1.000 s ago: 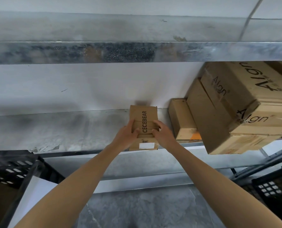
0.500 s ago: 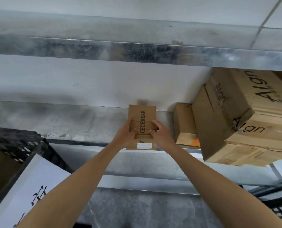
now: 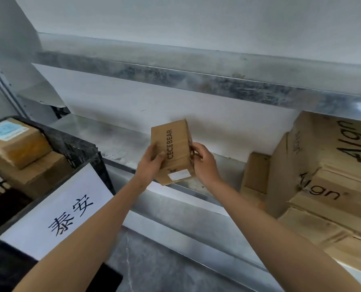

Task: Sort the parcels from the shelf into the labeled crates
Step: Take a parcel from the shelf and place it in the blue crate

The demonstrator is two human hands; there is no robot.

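A small brown cardboard parcel printed "CECEBEAR", with a white sticker on its near end, is held lifted just above the front edge of the metal shelf. My left hand grips its left side and my right hand grips its right side. A black plastic crate stands at the left, bearing a white paper label with two handwritten characters.
Inside the crate lie two brown parcels, the upper one with a blue-white shipping label. At the right of the shelf stand large "Align" cartons and a smaller plain box. An upper metal shelf beam runs overhead.
The parcel has come off the shelf and tilted, still held in both hands. My view has swung left, bringing the labelled crate and its parcels into sight.
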